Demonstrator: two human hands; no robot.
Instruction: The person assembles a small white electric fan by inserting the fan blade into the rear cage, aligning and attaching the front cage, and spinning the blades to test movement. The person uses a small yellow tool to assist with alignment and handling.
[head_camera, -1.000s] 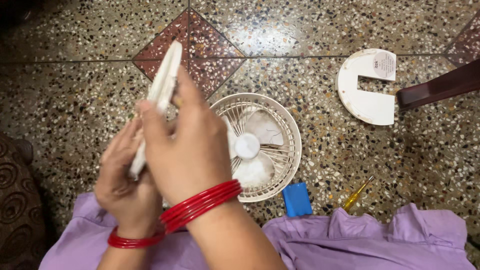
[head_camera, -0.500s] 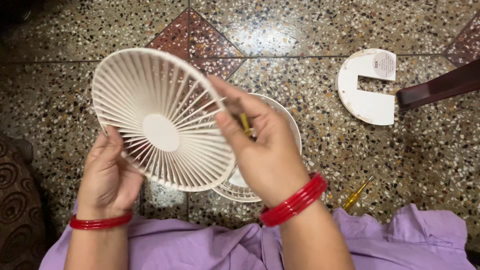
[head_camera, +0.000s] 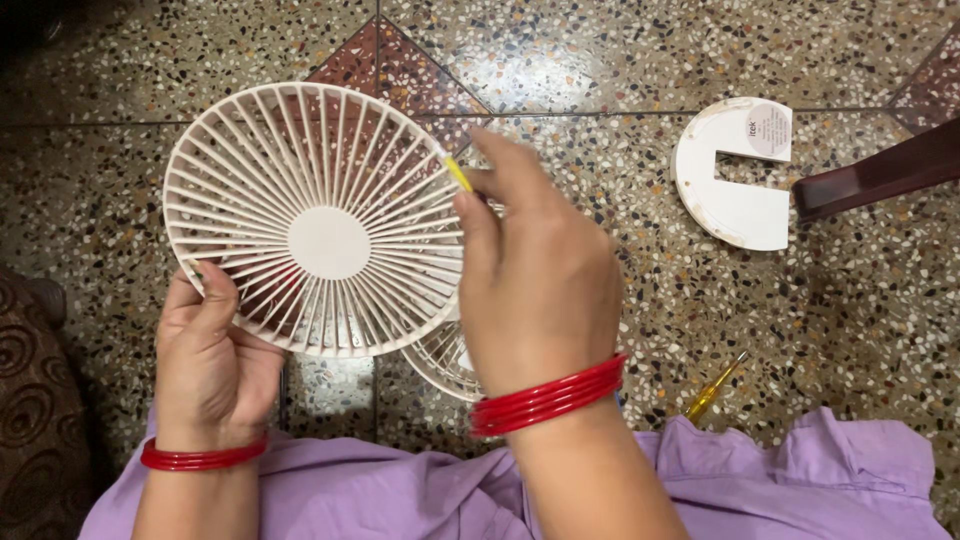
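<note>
While left hand (head_camera: 215, 355) grips white grille (head_camera: 315, 215), round label (head_camera: 768, 130) tops U-shaped base (head_camera: 730, 200).

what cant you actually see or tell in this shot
All in the head view:
- Fan body: mostly hidden behind the right hand and the grille.
- Yellow tool: only the tip shows; the right hand covers the rest.
- Screwdriver: its handle end runs under purple cloth.
- Dark wooden piece: cut off by the right edge.
- Left hand: fingers behind the grille are hidden.
</note>
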